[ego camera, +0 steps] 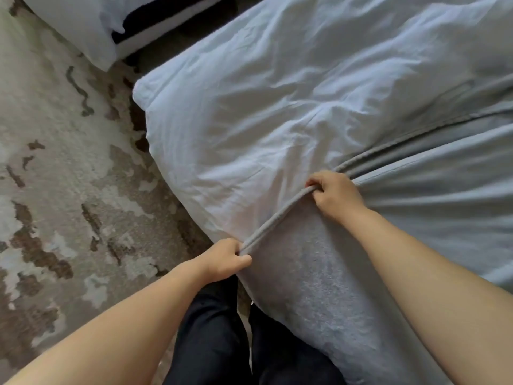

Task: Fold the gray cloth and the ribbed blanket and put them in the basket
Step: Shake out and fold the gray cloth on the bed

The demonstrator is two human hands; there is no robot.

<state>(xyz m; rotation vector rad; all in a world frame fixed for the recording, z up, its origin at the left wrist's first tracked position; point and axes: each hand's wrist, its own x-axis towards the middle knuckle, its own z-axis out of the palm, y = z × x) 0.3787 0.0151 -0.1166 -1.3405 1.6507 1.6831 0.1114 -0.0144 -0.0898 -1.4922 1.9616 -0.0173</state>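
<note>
The gray cloth lies spread over the right and lower part of the bed, on a white duvet. Its left edge is doubled into a thick fold line that runs between my two hands. My left hand pinches that edge near the bed's front corner. Farther up the same edge, my right hand grips it. From my right hand the gray hem runs on toward the upper right. No ribbed blanket and no basket appear in this view.
A patterned beige and brown rug covers the floor to the left of the bed. A white pillow lies at the top left next to a dark striped item. My legs in dark trousers stand at the bed's front corner.
</note>
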